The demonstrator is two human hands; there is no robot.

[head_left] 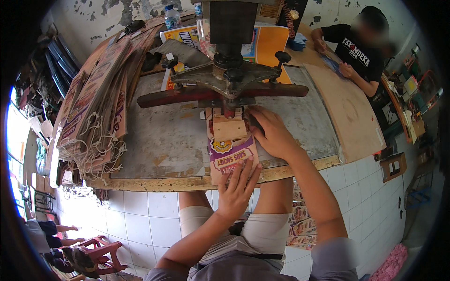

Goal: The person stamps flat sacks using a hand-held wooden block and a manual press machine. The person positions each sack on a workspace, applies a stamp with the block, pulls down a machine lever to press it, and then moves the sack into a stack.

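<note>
Hands on a printed paper bag under the press.
From the head view, my left hand (236,185) lay flat, fingers spread, on the paper bag (230,151) at the table (159,140) edge; my right hand (272,133) pressed open-palmed beside the wooden block (229,129) beneath the press (225,79).

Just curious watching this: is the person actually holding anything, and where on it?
Both press a printed paper bag flat on the table: left hand on its near end, right hand on its right edge by the press.
</note>
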